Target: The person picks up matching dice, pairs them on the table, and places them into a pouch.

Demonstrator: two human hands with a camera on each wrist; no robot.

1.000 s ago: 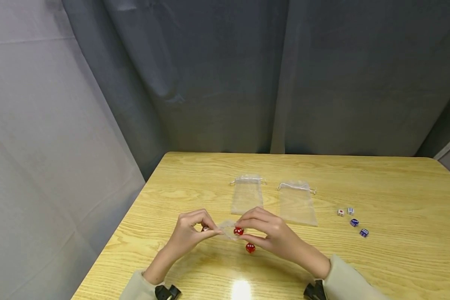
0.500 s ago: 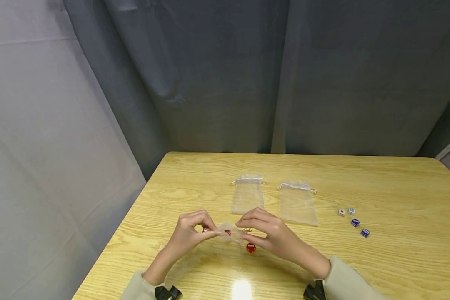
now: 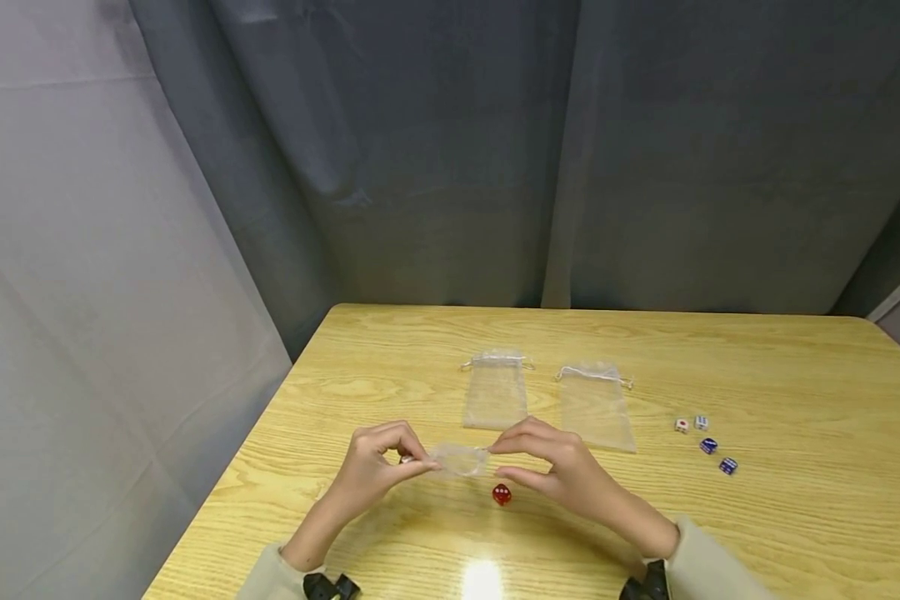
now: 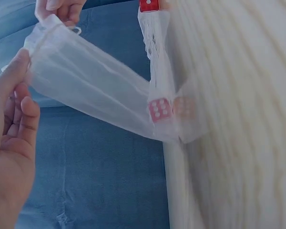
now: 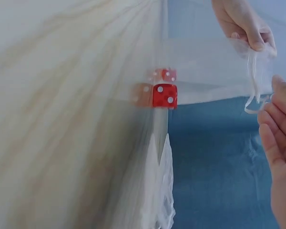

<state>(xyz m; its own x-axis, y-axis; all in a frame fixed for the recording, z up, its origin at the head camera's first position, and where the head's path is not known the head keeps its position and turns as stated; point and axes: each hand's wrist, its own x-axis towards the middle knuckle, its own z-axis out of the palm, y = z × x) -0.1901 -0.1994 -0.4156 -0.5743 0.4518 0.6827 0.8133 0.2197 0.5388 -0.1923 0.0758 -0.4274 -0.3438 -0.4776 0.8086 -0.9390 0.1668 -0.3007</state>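
My left hand pinches the rim of a sheer white drawstring bag and holds it up over the table. The right hand is at the other side of the bag's mouth, forefinger against the rim, thumb apart from the fingers, no die in it. A red die shows through the cloth at the bag's bottom in the left wrist view. Another red die lies on the table just below the right hand; the right wrist view shows this red die in front of the bag.
Two flat sheer drawstring bags lie farther back, a left one and a right one. To the right are two white dice and two blue dice. Grey curtains hang behind the wooden table.
The right hand held a red die at the bag's mouth; it has let go and the die has dropped into the bag. That hand has shifted slightly right. The left hand keeps its grip.
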